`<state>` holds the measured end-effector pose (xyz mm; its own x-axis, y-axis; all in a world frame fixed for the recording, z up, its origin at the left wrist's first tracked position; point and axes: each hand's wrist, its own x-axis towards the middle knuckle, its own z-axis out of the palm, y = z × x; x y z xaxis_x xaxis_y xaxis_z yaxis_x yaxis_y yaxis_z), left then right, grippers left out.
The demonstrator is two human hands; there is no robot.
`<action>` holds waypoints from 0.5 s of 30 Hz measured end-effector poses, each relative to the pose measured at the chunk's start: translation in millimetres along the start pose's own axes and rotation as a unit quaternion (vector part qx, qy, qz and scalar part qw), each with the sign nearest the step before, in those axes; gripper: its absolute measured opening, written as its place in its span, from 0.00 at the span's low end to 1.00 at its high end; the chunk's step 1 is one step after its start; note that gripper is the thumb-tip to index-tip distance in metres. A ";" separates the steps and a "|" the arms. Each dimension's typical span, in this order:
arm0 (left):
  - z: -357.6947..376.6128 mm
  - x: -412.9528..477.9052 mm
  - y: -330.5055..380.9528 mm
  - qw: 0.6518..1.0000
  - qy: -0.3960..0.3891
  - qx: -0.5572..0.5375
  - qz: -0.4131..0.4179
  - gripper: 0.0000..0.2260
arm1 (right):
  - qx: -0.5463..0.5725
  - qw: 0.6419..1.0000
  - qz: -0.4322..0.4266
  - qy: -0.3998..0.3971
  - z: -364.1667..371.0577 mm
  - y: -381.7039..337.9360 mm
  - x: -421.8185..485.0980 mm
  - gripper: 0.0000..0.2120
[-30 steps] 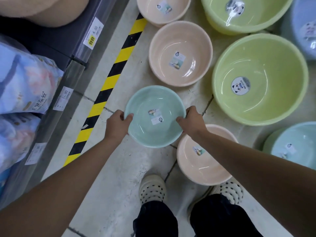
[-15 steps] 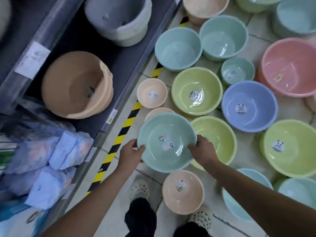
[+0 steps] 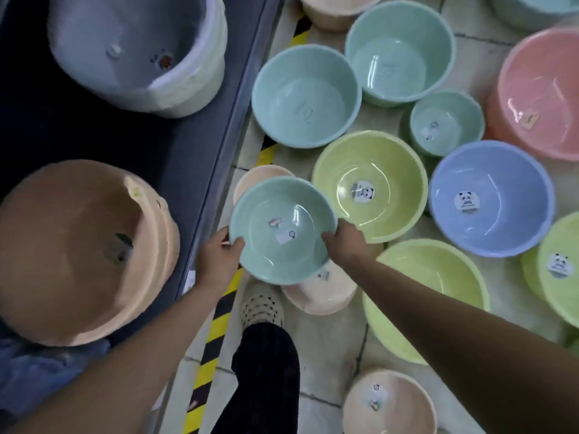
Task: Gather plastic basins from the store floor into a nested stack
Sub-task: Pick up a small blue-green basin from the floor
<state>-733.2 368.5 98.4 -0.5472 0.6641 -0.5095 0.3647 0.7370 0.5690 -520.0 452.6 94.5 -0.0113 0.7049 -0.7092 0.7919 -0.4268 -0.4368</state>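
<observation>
I hold a small teal basin (image 3: 282, 230) in the air above the floor, its inside up, two stickers on its bottom. My left hand (image 3: 219, 258) grips its left rim and my right hand (image 3: 346, 242) grips its right rim. Beneath it lie peach basins (image 3: 322, 292), partly hidden. Further teal basins (image 3: 305, 95) sit on the floor ahead, one small teal basin (image 3: 446, 122) among them. A lime green basin (image 3: 369, 186) lies just right of the held one.
A dark shelf edge (image 3: 219, 170) runs along the left, with a peach basin stack (image 3: 81, 249) and a grey-white stack (image 3: 141, 51) lying on it. Yellow-black tape (image 3: 216, 333) marks the floor. Blue (image 3: 490, 198), pink (image 3: 539, 92) and green (image 3: 419, 296) basins crowd the right. My shoe (image 3: 261, 305) stands below.
I have lifted the teal basin off the floor and carried it forward along the shelf. The view has moved on, so farther teal, blue and pink basins now appear.
</observation>
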 end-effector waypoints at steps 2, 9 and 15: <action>6.4 39.9 -13.5 1.000 -0.013 -0.005 -0.008 0.10 | 0.018 1.000 0.002 0.010 18.4 -12.1 31.6 0.12; 35.9 126.9 -46.8 0.999 -0.016 -0.020 -0.031 0.10 | 0.020 1.000 0.000 0.017 75.5 -15.3 100.6 0.13; 59.0 164.7 -62.8 0.999 -0.021 -0.027 -0.030 0.12 | 0.040 0.998 0.017 0.044 107.7 -8.7 133.7 0.17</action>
<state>-801.7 439.0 -59.4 -0.5340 0.6252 -0.5692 0.2915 0.7681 0.5701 -594.1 489.5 -56.1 0.0708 0.7346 -0.6748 0.7389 -0.4931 -0.4592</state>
